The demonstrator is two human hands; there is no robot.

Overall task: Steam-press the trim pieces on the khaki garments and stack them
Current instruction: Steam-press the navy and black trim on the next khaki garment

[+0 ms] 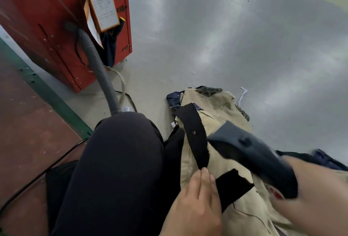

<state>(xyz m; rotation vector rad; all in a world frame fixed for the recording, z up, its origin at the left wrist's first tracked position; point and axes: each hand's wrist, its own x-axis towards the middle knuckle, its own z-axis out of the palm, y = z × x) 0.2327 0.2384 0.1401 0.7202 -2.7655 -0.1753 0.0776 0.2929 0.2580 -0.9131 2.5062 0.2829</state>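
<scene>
Pinching black trim strip (195, 137), left hand (195, 203) fingers; right hand (310, 196) blurred, grasp unclear; grey hose (99, 70) beside knee (120, 141).

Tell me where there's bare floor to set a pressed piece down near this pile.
Bare grey floor lies beyond and right of the khaki garment pile, past the white scrap. A narrower strip runs between the pile and the grey hose. Crowded: by the red cabinet, with hose and cables, and nearest you, where both hands work the dark trim.
</scene>
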